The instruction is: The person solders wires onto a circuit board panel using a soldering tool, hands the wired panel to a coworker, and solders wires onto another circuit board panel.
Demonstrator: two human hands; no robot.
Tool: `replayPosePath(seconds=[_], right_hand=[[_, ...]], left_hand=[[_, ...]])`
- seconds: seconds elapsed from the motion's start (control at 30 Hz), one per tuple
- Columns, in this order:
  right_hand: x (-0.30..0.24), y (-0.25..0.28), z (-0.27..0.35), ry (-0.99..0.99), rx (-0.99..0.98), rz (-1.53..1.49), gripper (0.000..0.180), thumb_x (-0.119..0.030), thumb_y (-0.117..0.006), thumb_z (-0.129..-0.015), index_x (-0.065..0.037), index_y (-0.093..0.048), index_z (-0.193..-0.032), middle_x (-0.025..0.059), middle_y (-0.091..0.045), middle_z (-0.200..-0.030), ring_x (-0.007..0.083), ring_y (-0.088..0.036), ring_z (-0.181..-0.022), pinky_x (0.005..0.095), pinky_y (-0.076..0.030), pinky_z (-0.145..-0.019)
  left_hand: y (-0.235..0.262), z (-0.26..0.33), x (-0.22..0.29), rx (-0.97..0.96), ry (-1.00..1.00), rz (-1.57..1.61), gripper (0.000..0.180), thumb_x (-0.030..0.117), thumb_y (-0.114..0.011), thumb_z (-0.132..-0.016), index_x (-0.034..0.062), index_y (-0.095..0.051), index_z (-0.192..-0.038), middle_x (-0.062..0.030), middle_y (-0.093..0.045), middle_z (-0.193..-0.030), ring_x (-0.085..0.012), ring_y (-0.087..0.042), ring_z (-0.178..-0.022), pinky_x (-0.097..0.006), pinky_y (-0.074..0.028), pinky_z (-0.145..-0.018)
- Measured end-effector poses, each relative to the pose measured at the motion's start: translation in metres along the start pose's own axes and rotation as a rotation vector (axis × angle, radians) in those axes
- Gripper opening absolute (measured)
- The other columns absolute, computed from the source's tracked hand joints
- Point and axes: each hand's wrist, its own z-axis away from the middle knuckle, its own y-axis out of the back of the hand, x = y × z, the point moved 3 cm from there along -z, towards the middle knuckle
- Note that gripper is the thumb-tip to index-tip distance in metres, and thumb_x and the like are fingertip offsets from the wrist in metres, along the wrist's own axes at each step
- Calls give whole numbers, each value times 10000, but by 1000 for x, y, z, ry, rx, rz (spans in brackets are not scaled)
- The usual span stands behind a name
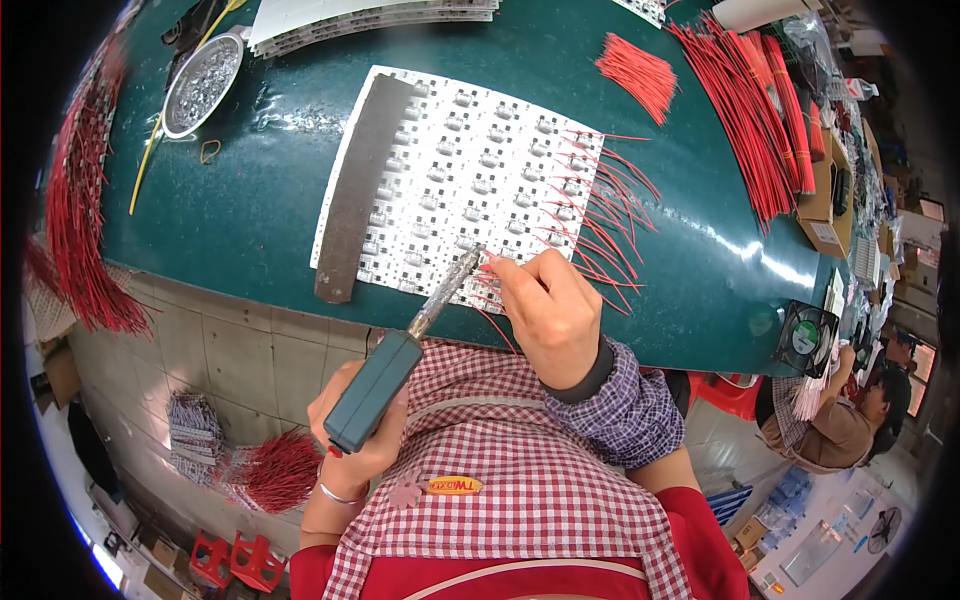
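Note:
My left hand [376, 450] is closed around the dark green handle of a soldering iron [376, 388]. The iron's tip touches or nearly touches a white circuit board panel [455, 160], close to its near edge. My right hand [558, 322] pinches a thin red wire [497, 327] beside the tip; the fingers partly hide where it meets the panel. Rows of small dark components cover the panel. Several red wires [612, 225] stick out along its right side. A dark flat bar [366, 190] lies across the panel's left edge.
Bundles of red wires lie at the right [735, 130] and hang over the left edge [80, 220]. A metal dish [204, 86] and stacked panels [370, 25] are at the back. A small fan [806, 337] stands at the right; another person [830, 425] sits beyond.

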Motion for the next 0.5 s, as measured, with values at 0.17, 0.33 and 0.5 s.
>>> replayPosePath(seconds=[0.17, 0.33, 0.5], right_hand=[[-1, 1, -1, 2, -9, 4, 267, 50, -709, -729, 11, -697, -992, 82, -493, -753, 216, -567, -635, 340, -473, -518], [0, 2, -1, -4, -29, 0, 272, 55, -692, -728, 13, -699, -996, 84, -488, -754, 220, -567, -636, 344, -473, -522], [-1, 2, -2, -2, -40, 12, 270, 58, -678, -735, 13, -700, -1000, 85, -478, -753, 223, -564, -639, 347, -470, -523]], left_hand=[[-1, -3, 1, -11, -14, -31, 235, -51, -721, -701, -52, -698, -935, -158, -675, -900, -288, -682, -720, -322, -545, -639], [0, -5, 2, -41, -20, -38, 232, -49, -714, -685, -42, -693, -916, -141, -651, -863, -274, -663, -691, -318, -534, -623], [-1, -6, 2, -46, -35, 1, 192, -19, -742, -770, -76, -675, -941, -141, -639, -844, -192, -617, -672, -305, -484, -592]])
